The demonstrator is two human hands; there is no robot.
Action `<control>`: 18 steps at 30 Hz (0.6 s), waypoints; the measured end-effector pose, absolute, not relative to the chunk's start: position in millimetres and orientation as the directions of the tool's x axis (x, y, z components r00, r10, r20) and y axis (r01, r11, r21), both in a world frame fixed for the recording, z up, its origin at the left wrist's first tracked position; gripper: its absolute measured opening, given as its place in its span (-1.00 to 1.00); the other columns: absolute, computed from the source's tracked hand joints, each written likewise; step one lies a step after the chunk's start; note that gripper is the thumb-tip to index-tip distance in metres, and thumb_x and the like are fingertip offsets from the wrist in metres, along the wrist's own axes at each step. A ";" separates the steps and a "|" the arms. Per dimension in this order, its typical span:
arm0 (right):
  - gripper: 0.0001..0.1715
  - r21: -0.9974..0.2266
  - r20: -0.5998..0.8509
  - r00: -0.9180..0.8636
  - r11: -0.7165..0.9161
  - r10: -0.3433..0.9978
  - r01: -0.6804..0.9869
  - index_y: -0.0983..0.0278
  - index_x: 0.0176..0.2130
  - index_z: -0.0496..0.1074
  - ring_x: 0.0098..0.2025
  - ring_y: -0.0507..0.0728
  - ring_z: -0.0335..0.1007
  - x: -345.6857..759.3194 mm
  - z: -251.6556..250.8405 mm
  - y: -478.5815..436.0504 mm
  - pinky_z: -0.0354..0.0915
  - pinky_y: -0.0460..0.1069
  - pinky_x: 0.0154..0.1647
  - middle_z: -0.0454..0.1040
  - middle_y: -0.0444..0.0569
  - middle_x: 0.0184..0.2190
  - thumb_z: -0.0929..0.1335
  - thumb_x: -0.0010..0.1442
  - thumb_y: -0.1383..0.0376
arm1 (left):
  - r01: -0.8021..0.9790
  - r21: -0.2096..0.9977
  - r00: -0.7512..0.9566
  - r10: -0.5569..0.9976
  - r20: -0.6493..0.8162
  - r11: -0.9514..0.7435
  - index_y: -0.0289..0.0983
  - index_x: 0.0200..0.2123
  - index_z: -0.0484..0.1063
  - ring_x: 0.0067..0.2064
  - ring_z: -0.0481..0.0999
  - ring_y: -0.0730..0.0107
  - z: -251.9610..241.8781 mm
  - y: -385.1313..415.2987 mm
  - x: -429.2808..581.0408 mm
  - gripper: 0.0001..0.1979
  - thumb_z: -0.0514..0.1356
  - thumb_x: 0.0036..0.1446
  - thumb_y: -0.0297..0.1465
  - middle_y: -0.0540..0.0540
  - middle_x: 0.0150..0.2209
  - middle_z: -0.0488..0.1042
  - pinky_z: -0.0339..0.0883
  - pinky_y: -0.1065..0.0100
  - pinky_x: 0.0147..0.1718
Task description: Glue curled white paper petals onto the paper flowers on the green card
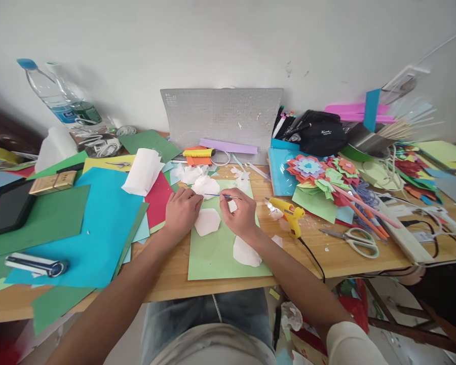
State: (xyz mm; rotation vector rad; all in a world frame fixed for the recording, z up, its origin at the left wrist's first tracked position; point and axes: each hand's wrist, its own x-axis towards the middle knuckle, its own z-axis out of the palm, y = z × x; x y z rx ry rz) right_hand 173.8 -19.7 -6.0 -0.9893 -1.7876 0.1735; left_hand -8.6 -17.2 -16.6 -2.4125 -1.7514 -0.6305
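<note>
My right hand [238,212] is closed in a pinch around a thin blue stick [213,194], perhaps a slim pen or brush; its exact kind is too small to tell. The stick's tip points left over a ruffled white paper piece [205,185]. At that piece's left edge, the fingers of my left hand [184,209] are closed on it. Both hands are above a light green paper sheet [213,258]. A flat white paper cutout [207,222] lies between and below the hands. Another white cutout [246,252] is partly under my right forearm.
A yellow glue gun [291,214] and scissors [359,242] lie to the right, near layered paper flowers [307,170]. Blue paper [110,213], a stapler [36,264] and a phone [8,207] are left. A grey cutting mat [222,119] leans on the wall.
</note>
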 end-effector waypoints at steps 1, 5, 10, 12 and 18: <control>-0.89 -0.536 0.717 -0.116 0.650 0.687 0.538 0.21 -0.25 0.39 -0.36 0.06 0.44 174.2 -5.9 -19.9 0.39 -0.03 -0.29 0.52 -0.05 -0.37 0.28 0.25 0.36 | 0.928 0.162 0.255 0.889 0.381 -0.336 -0.19 -0.27 0.60 -0.16 0.41 0.14 -16.9 -16.8 -8.7 -0.63 -0.02 0.35 -0.32 -0.19 -0.28 0.53 0.19 0.21 -0.29; -0.88 -0.541 0.711 -0.108 0.638 0.695 0.547 0.19 -0.25 0.40 -0.34 0.08 0.46 175.6 -5.8 -21.4 0.40 -0.01 -0.27 0.53 -0.04 -0.36 0.26 0.26 0.34 | 0.932 0.183 0.230 0.899 0.372 -0.314 -0.20 -0.23 0.60 -0.14 0.41 0.11 -18.1 -16.6 -7.3 -0.66 0.01 0.33 -0.32 -0.20 -0.26 0.54 0.19 0.19 -0.28; -0.87 -0.555 0.719 -0.060 0.624 0.693 0.550 0.19 -0.30 0.40 -0.36 0.08 0.46 175.7 -1.8 -22.3 0.40 -0.01 -0.30 0.53 -0.05 -0.38 0.26 0.26 0.34 | 0.935 0.195 0.210 0.907 0.366 -0.295 -0.22 -0.22 0.60 -0.14 0.41 0.08 -18.2 -16.9 -5.7 -0.67 0.03 0.33 -0.32 -0.20 -0.24 0.55 0.17 0.18 -0.29; -0.86 -0.574 0.717 -0.032 0.616 0.696 0.539 0.20 -0.31 0.40 -0.39 0.06 0.45 175.3 0.0 -21.5 0.40 -0.03 -0.33 0.53 -0.06 -0.39 0.26 0.26 0.34 | 0.937 0.187 0.213 0.906 0.366 -0.295 -0.23 -0.22 0.60 -0.14 0.42 0.08 -17.9 -16.8 -5.8 -0.67 0.02 0.33 -0.32 -0.20 -0.24 0.55 0.18 0.18 -0.29; -0.84 -0.614 0.681 -0.006 0.575 0.732 0.542 0.22 -0.33 0.41 -0.42 0.05 0.45 173.6 -1.5 -19.0 0.41 -0.04 -0.34 0.53 -0.06 -0.40 0.27 0.28 0.28 | 0.936 0.209 0.192 0.906 0.376 -0.285 -0.24 -0.20 0.58 -0.13 0.42 0.07 -17.0 -17.8 -6.0 -0.69 0.03 0.31 -0.33 -0.21 -0.23 0.55 0.21 0.16 -0.26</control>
